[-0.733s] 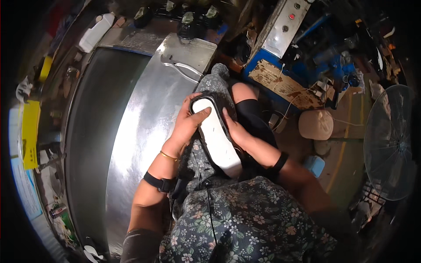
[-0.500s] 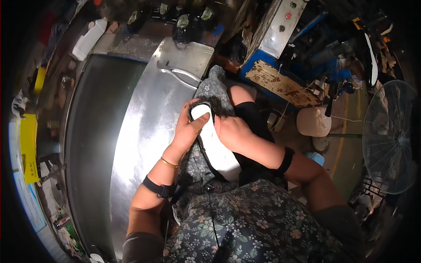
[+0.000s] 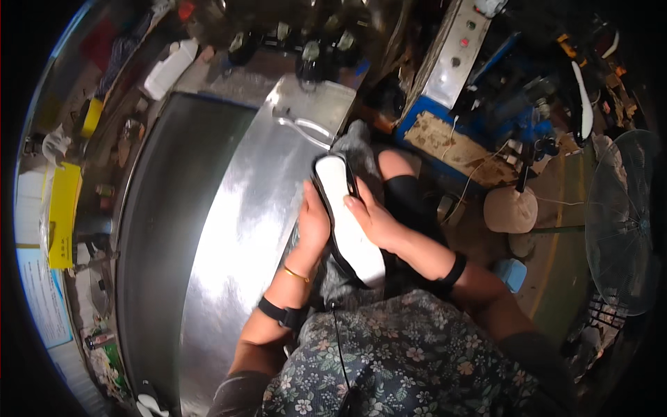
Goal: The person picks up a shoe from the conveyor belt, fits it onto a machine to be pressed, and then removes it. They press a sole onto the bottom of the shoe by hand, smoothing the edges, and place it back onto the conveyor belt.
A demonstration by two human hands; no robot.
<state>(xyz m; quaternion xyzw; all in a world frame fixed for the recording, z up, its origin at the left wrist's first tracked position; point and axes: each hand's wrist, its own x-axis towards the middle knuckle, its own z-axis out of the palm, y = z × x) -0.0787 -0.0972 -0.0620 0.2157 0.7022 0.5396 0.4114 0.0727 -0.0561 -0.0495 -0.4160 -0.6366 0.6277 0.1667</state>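
A dark shoe upper [image 3: 338, 252] with a white bottom [image 3: 358, 243] facing up lies lengthwise over my lap, its toe end pointing away from me. My right hand [image 3: 375, 221] grips its right side, the thumb on the white face and the fingers round the dark edge. My left hand [image 3: 315, 221] lies along the left side with fingers stretched out; whether it touches the shoe is unclear. Metal pincers [image 3: 306, 130] rest on the shiny metal table beyond the hands. A floral apron [image 3: 410, 340] covers my lap.
To the left runs a shiny metal table [image 3: 240, 187] beside a dark belt [image 3: 167, 208]. A blue machine with a button panel [image 3: 448, 76] stands at the far right. Further right are a stool with a pale cover [image 3: 511, 208] and a large fan [image 3: 625, 222].
My left hand has come off the toe end and moved down along the left side. My right hand has shifted its hold, its thumb now on the white face. The whole view has shifted slightly.
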